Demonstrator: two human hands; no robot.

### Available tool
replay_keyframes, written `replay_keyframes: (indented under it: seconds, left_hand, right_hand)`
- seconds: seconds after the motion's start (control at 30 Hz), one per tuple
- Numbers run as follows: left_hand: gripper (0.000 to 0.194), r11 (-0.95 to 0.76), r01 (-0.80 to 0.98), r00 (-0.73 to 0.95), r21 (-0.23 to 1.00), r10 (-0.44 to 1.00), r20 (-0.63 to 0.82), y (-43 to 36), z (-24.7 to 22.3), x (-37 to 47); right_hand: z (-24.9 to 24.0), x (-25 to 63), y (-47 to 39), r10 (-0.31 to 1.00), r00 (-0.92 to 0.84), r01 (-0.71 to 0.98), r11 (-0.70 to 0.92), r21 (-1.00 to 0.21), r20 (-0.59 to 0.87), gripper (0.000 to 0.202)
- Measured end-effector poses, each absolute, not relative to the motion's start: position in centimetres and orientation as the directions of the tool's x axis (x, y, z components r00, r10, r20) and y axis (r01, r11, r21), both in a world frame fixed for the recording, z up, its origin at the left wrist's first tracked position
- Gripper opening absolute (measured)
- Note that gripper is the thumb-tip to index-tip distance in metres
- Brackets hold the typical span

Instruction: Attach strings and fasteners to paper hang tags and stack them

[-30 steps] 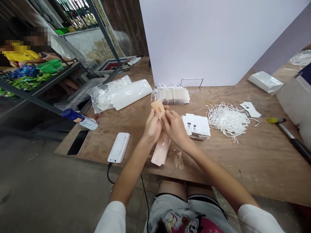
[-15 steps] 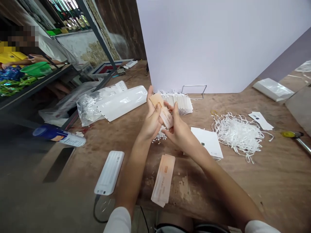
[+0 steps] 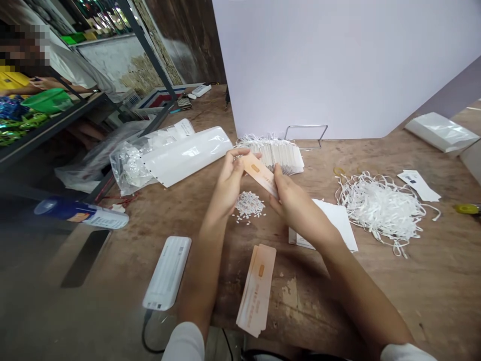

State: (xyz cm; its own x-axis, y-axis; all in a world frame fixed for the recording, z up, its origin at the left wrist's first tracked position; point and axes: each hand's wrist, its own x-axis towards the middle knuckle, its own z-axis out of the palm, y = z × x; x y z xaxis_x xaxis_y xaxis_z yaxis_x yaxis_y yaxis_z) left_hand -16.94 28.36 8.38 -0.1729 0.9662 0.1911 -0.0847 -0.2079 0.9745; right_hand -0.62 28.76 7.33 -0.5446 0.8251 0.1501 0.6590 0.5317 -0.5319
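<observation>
Between my two hands is an orange-and-white printed card [image 3: 260, 173], tilted down to the right. My left hand [image 3: 230, 183] pinches its upper left end with the thumb on top. My right hand [image 3: 295, 200] grips the lower right end, the fingers partly hidden behind it. Below the card lies a heap of small white pellet-like pieces [image 3: 249, 204]. Nearer to me rests a stack of similar orange cards [image 3: 257, 291]. Behind the hands stands a row of white tags with strings [image 3: 280, 154]. White cards [image 3: 332, 220] lie partly under my right forearm.
White strings [image 3: 381, 210] lie tangled at right, near white tags [image 3: 419, 184]. At left are plastic bags [image 3: 191, 155], a spray can [image 3: 82, 213], a white power bank [image 3: 167, 273] and a dark phone [image 3: 85, 258]. A white board [image 3: 319, 65] stands behind. A person sits far left.
The held card has turned flatter and shifted slightly right, with my left fingers now curled at its upper end. The small white pieces are more exposed. The camera view has shifted a little.
</observation>
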Motion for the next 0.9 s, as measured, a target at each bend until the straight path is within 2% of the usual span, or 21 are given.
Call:
replay_keyframes:
  seconds: [0.1, 0.23, 0.33, 0.63, 0.9]
  left_hand:
    - [0.019, -0.143, 0.084, -0.228, 0.986, 0.961, 0.159, 28.4, 8.7, -19.2]
    - [0.037, -0.053, 0.178, -0.169, 0.983, 0.982, 0.084, 28.3, 8.9, -20.6]
    - [0.038, -0.004, 0.242, -0.166, 0.970, 0.985, 0.045, 28.2, 9.0, -20.6]
    - [0.025, 0.101, 0.294, -0.146, 0.951, 0.988, -0.060, 28.8, 8.4, -20.2]
    - [0.029, 0.146, 0.274, -0.068, 0.951, 0.989, -0.132, 29.3, 7.5, -20.3]
  right_hand:
    - [8.0, 0.2, 29.2, 0.820, -0.566, 0.716, 0.536, -0.447, 0.077, 0.065]
    - [8.9, 0.5, 29.5, 0.817, -0.576, 0.755, 0.536, -0.377, 0.008, 0.066]
    - [8.9, 0.7, 29.6, 0.805, -0.594, 0.757, 0.559, -0.337, 0.001, 0.064]
    - [8.0, 1.6, 30.0, 0.765, -0.644, 0.748, 0.630, -0.208, 0.001, 0.062]
    - [8.2, 1.5, 30.0, 0.773, -0.626, 0.772, 0.596, -0.220, -0.103, 0.064]
